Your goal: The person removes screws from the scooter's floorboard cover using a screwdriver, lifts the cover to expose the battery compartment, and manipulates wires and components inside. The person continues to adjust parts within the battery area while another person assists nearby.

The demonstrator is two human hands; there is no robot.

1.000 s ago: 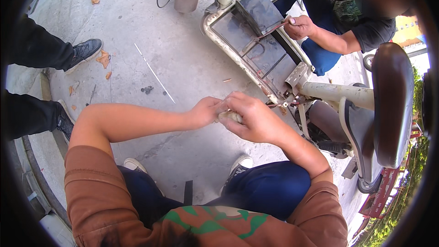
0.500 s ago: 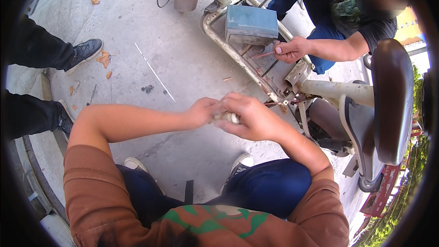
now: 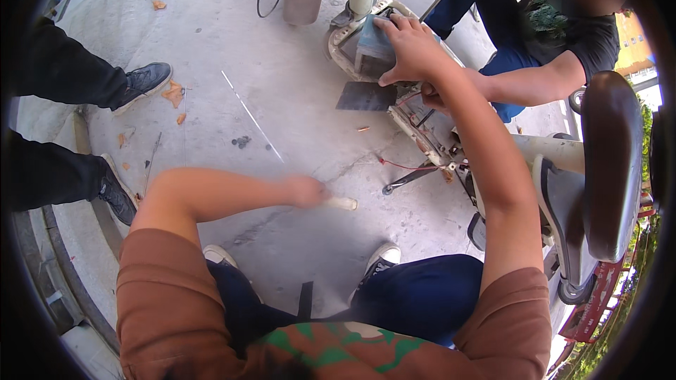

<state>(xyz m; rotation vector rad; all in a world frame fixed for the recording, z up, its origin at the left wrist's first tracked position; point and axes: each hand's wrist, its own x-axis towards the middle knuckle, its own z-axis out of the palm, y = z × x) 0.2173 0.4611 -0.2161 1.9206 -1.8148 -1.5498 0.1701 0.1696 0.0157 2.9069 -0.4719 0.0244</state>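
- Reaching far and to the right, the right hand (image 3: 412,49) lies palm-down with spread fingers on a grey box-shaped block (image 3: 372,46), probably a battery, that sits in the open footboard tray (image 3: 422,123) of a cream scooter.
- The left hand (image 3: 306,191) hangs over the concrete floor (image 3: 296,105) near the knees, fingers closed around a small pale roll (image 3: 343,203), its tip poking out to the right.
- A co-worker's hand (image 3: 431,97) works in the same tray just near of the block, beside red wires (image 3: 405,165) trailing out toward the floor.
- A dark flat plate (image 3: 366,96) juts from the tray's left edge.
- Judging by this, the step in hand is steadying or shifting the block in its bay.
- The next move likely calls for a firmer grasp around the block's edges, keeping clear of the other person's fingers and the loose wires.
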